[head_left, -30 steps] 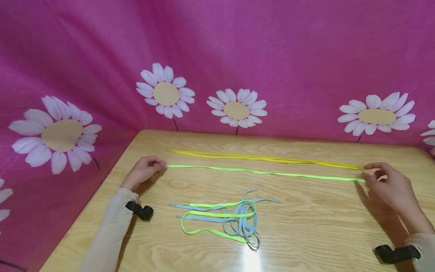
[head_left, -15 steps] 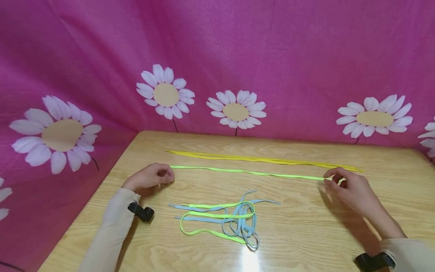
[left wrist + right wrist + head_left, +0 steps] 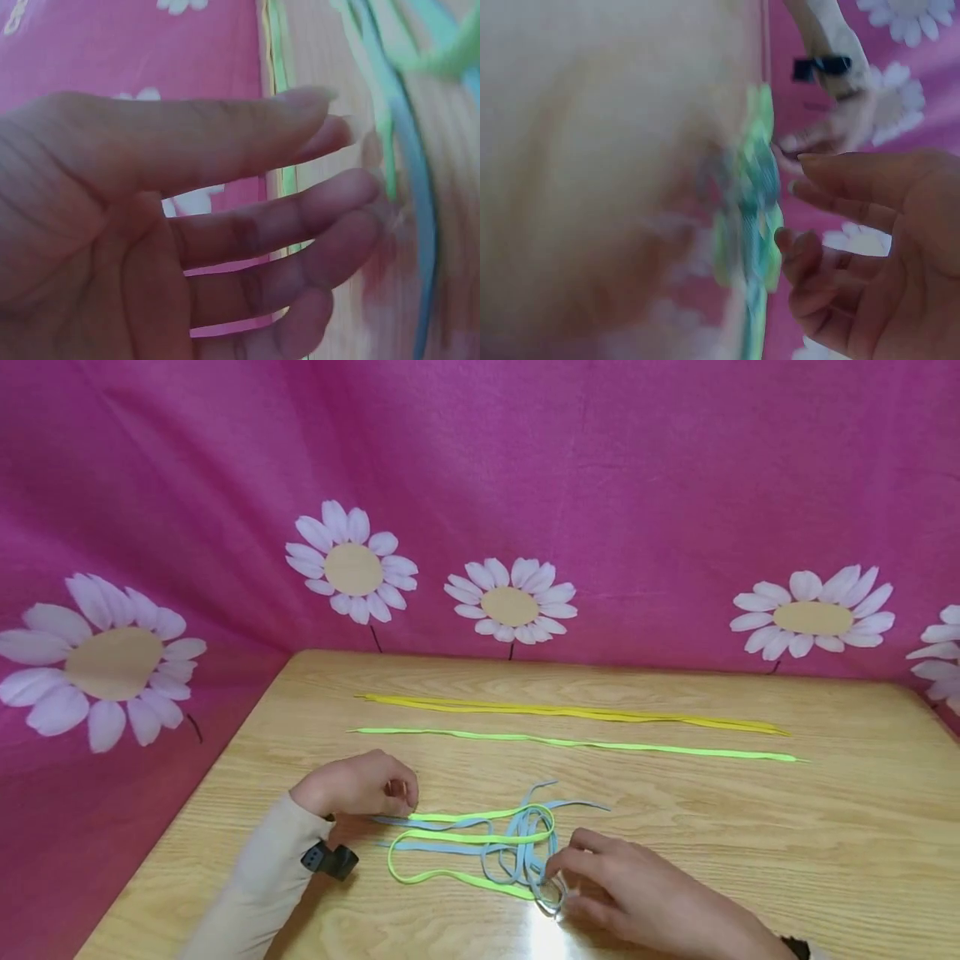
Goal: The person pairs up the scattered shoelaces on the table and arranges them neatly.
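Observation:
Near the front of the table, a lime-green shoelace (image 3: pixel 480 839) lies in loose folds over tangled blue shoelaces (image 3: pixel 450 849). My left hand (image 3: pixel 352 787) hovers at the left end of that green lace. In the left wrist view its thumb and fingers are apart, with the fingertips close to the green lace's tip (image 3: pixel 390 169). On the other side, my right hand (image 3: pixel 637 885) reaches to the right edge of the tangle, fingers spread and loosely bent; the right wrist view shows a gap between those fingers and the blurred laces (image 3: pixel 757 225).
Farther back, another lime-green shoelace (image 3: pixel 555 742) is stretched straight across the wooden table (image 3: pixel 712 810). Behind it and roughly parallel lie yellow shoelaces (image 3: pixel 570 711). A pink cloth with daisies (image 3: pixel 637 485) hangs along the back and left sides.
Both hands have left the straight green shoelace, which stays on the table. The left hand came nearer and slightly right; the right hand swept left and nearer, to the tangle.

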A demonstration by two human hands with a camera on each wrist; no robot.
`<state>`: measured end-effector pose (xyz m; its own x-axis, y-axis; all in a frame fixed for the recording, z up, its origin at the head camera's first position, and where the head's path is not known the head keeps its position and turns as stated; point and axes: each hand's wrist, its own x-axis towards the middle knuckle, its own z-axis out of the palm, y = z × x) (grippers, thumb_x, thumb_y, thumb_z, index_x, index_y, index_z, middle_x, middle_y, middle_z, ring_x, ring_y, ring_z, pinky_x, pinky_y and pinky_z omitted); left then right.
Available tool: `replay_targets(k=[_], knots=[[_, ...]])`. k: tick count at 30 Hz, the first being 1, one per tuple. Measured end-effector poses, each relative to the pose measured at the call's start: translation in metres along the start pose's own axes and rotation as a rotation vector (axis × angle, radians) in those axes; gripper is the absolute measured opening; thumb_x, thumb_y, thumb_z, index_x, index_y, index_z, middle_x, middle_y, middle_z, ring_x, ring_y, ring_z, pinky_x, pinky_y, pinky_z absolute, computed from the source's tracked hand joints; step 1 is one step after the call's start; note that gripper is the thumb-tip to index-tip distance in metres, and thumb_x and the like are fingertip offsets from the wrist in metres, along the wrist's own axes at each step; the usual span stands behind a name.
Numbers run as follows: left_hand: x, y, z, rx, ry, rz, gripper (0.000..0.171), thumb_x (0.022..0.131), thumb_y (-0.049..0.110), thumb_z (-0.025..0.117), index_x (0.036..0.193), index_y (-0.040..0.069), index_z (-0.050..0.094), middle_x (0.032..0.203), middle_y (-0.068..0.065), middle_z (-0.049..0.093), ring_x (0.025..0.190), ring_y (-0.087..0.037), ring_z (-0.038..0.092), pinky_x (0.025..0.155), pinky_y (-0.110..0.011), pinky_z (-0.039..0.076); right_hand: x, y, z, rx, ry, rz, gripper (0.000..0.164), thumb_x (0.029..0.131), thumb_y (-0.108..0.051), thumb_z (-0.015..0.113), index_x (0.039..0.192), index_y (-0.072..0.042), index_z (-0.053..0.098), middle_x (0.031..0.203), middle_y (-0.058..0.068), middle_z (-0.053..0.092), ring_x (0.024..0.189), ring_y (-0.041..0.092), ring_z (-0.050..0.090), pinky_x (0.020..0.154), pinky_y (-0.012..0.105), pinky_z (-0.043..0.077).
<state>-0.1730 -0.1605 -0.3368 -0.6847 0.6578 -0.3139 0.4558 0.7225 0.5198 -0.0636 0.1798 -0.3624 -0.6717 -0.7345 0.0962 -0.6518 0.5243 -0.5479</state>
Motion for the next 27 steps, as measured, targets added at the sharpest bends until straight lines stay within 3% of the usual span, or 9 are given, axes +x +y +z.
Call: replay_targets(k=[4,9,13,17,21,27], knots=[[0.003,0.012,0.007,0.039,-0.031,0.016,0.009,0.084,0.011,0.075,0.082,0.014,0.067,0.073,0.007,0.055,0.067,-0.008,0.047,0.061,-0.024,0.041,0.000,-0.007,0.015,0.060,-0.090,-0.009,0.028,0.096,-0.031,0.061,0.124,-0.027,0.060,0.101,-0.013,0.044,0.075,-0.006,0.048,0.064,0.016,0.043],[0.007,0.019,0.014,0.101,-0.025,0.021,0.016,0.082,0.009,0.077,0.076,0.015,0.063,0.068,0.006,0.050,0.064,-0.009,0.043,0.061,-0.025,0.038,0.002,-0.004,0.026,-0.013,-0.068,-0.064,0.032,0.096,-0.030,0.061,0.127,-0.021,0.057,0.103,-0.010,0.040,0.073,-0.006,0.045,0.062,0.014,0.040],[0.009,0.020,0.017,0.101,-0.015,-0.028,0.017,0.083,0.006,0.075,0.083,0.014,0.060,0.072,0.004,0.051,0.067,-0.011,0.044,0.064,-0.027,0.040,0.004,-0.003,0.028,0.012,-0.111,0.025,0.032,0.095,-0.029,0.062,0.124,-0.018,0.055,0.106,-0.009,0.043,0.074,-0.006,0.048,0.062,0.018,0.042],[0.008,0.019,0.017,0.091,-0.005,-0.044,0.020,0.082,0.005,0.075,0.089,0.013,0.059,0.075,0.002,0.052,0.070,-0.013,0.045,0.067,-0.029,0.042,0.005,-0.002,0.028,0.057,-0.131,0.118,0.021,0.094,-0.031,0.064,0.112,-0.022,0.060,0.101,-0.012,0.044,0.075,-0.005,0.049,0.063,0.020,0.043],[0.007,0.018,0.018,0.101,-0.013,-0.007,0.021,0.081,0.004,0.076,0.084,0.015,0.058,0.073,0.004,0.051,0.069,-0.011,0.044,0.065,-0.027,0.041,0.005,-0.002,0.032,-0.007,-0.056,0.086,0.013,0.092,-0.029,0.066,0.101,-0.023,0.059,0.097,-0.013,0.043,0.070,-0.004,0.043,0.061,0.018,0.040],[0.016,0.027,0.028,0.062,-0.055,0.110,0.016,0.084,0.006,0.074,0.082,0.015,0.061,0.067,0.009,0.048,0.062,-0.005,0.042,0.060,-0.022,0.038,0.002,-0.002,0.045,-0.122,0.126,-0.018,0.021,0.090,-0.027,0.069,0.105,-0.022,0.056,0.092,-0.012,0.040,0.062,-0.007,0.037,0.051,0.015,0.034]])
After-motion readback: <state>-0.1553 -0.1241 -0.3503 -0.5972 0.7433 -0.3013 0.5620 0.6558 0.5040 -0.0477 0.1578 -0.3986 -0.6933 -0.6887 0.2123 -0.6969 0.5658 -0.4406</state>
